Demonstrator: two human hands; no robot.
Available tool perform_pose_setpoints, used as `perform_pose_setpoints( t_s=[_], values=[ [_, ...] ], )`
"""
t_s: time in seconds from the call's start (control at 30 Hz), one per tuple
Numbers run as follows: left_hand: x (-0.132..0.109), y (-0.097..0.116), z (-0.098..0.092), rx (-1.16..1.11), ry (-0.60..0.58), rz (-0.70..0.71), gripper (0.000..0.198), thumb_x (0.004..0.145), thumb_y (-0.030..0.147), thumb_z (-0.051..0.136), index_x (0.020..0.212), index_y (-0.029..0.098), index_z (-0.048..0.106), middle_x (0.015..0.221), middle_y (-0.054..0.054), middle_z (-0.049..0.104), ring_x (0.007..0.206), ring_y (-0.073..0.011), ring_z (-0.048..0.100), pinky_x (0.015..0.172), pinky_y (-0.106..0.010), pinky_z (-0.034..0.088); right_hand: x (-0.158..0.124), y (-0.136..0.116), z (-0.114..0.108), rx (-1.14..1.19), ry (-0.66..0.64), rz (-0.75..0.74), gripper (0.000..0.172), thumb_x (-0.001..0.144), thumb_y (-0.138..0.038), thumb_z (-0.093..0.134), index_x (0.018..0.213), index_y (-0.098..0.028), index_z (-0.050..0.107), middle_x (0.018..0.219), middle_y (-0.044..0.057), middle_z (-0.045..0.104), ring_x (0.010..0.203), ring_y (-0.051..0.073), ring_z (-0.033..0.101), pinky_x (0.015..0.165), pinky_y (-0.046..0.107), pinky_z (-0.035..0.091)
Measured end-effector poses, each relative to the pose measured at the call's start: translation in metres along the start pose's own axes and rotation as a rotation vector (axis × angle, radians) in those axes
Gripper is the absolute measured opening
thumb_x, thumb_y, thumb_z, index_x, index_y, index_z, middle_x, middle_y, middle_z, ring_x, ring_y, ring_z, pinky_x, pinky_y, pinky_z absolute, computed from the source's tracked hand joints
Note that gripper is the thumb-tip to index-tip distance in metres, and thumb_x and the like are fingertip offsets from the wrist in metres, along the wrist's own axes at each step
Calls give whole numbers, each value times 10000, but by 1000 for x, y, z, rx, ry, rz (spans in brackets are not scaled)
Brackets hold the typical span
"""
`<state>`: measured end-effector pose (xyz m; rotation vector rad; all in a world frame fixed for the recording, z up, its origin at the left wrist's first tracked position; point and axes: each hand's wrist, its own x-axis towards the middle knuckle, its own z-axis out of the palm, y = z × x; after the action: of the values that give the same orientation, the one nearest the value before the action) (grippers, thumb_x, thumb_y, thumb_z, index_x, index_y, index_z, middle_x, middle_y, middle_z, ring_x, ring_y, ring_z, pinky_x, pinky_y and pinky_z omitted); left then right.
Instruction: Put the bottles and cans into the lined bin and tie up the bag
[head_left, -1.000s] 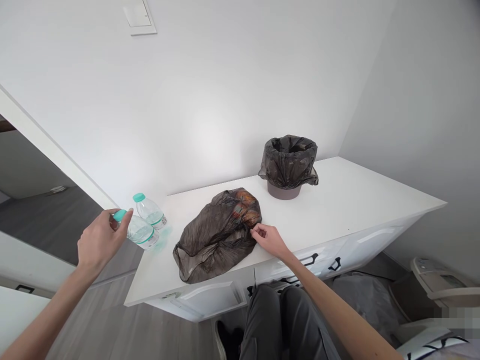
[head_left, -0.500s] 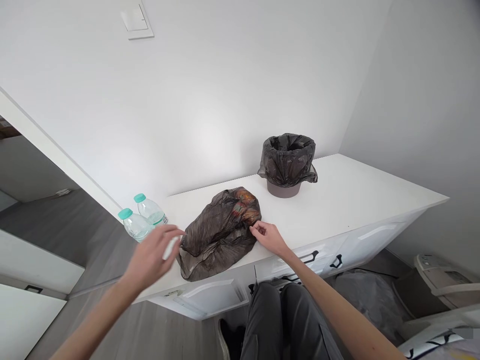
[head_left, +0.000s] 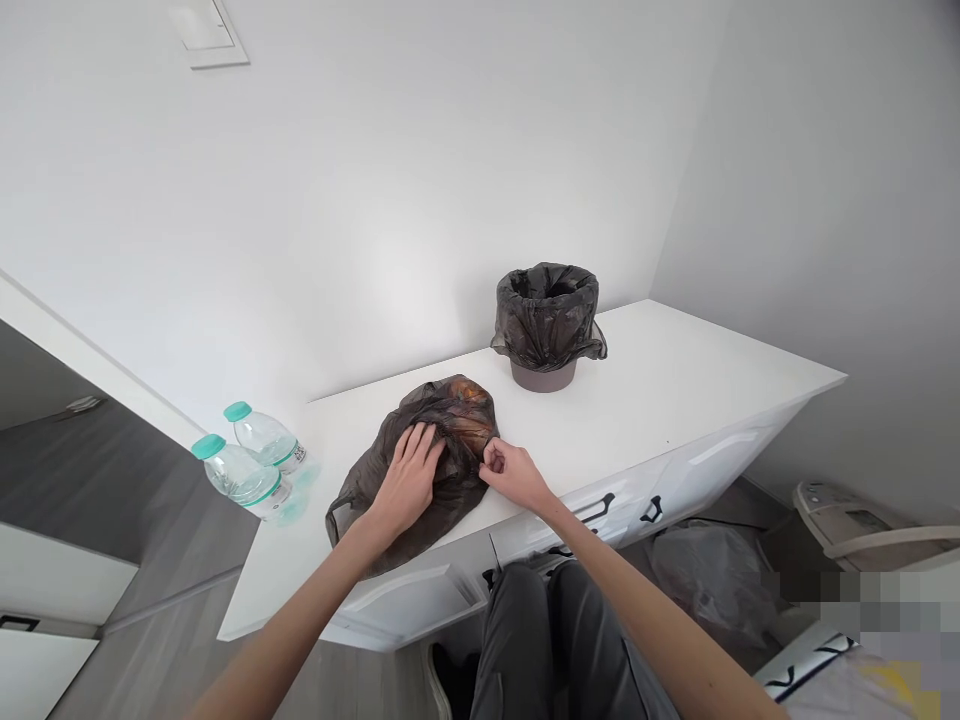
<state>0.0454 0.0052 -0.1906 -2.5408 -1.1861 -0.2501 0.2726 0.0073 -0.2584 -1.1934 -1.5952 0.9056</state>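
Observation:
A dark see-through plastic bag [head_left: 367, 475] lies on the white cabinet top, with orange and red things showing through its far right end. On top of the bag rests my left hand [head_left: 411, 480], its fingers stretched out and pressing into the folds. My right hand [head_left: 514, 473] pinches the bag's right edge between thumb and fingertips. Beyond it, near the wall, stands a brownish bin [head_left: 544, 377] lined with a similar dark bag [head_left: 547, 325] folded over its rim.
Two clear bottles with teal caps, a nearer one [head_left: 240, 475] and a farther one [head_left: 262, 437], stand at the left end of the cabinet top [head_left: 675, 390]. Black handles mark the cabinet front. On the floor at right sits a pale plastic bag [head_left: 712, 575].
My left hand has moved right from beside the bottles onto the bag, pressing its middle down. My right hand keeps its pinch at the bag's edge. The view has shifted slightly.

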Motion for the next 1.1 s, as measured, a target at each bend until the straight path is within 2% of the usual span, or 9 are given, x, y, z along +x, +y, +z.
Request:
perform_pose_setpoints(
  t_s=[0.07,0.17,0.3,0.47,0.57,0.67,0.77,0.9,1.1],
  values=[
    [12,-4,-2,84,18,0,554,818,-31,436,1321,113,618,1499,-213,555,1512,-351,404,1261,-582,313,1,2,0,6,4,5,98,759,-247,585,763,-262,489,672,-62,571,634,157,537,662,285,395],
    [36,-7,-7,110,20,47,416,893,34,455,1252,135,639,1306,-183,651,1398,-357,490,1249,-589,314,3,4,-1,29,14,8,102,729,-234,570,759,-263,477,670,-65,559,629,155,523,656,285,390],
    [68,-8,-8,78,-56,158,285,907,126,547,1175,135,643,1157,-160,675,1273,-366,526,1219,-592,321,3,0,-3,96,35,21,100,724,-241,561,758,-264,469,672,-67,535,624,152,499,651,285,388],
    [86,-10,6,60,-97,221,304,802,72,616,1095,143,651,1141,-153,670,1201,-346,556,1217,-559,321,3,-4,-6,185,133,36,100,725,-246,551,742,-262,454,680,-66,491,623,143,462,640,283,376],
    [82,-16,10,43,-88,199,385,791,109,662,1175,128,627,1239,-174,638,1241,-362,537,1173,-542,379,2,-5,-7,220,170,54,108,729,-253,549,741,-261,442,691,-65,473,630,140,439,640,280,371],
    [64,-27,2,12,-69,161,495,831,148,670,1314,129,561,1341,-183,600,1318,-359,510,1168,-522,396,0,-6,-8,230,174,64,109,733,-262,549,741,-259,440,693,-64,474,638,140,441,644,280,368],
    [32,-39,-18,-185,-65,97,557,918,261,649,1444,194,474,1427,-151,582,1369,-327,513,1168,-498,414,-2,-8,-8,237,176,58,100,730,-268,547,741,-258,448,685,-65,473,643,142,445,647,281,370],
    [-29,-49,-65,-438,-118,-125,672,937,502,650,1531,296,413,1459,-95,596,1307,-301,596,1055,-422,509,-4,-9,-8,216,158,58,104,731,-278,552,737,-260,449,683,-59,481,639,147,445,640,286,373],
    [-122,-54,-135,-362,-2,-570,744,806,660,735,1443,323,550,1357,-68,687,1124,-310,699,923,-390,567,-7,-11,-5,181,141,32,111,728,-292,549,738,-264,443,680,-38,507,644,163,473,629,291,394]
  ],
)
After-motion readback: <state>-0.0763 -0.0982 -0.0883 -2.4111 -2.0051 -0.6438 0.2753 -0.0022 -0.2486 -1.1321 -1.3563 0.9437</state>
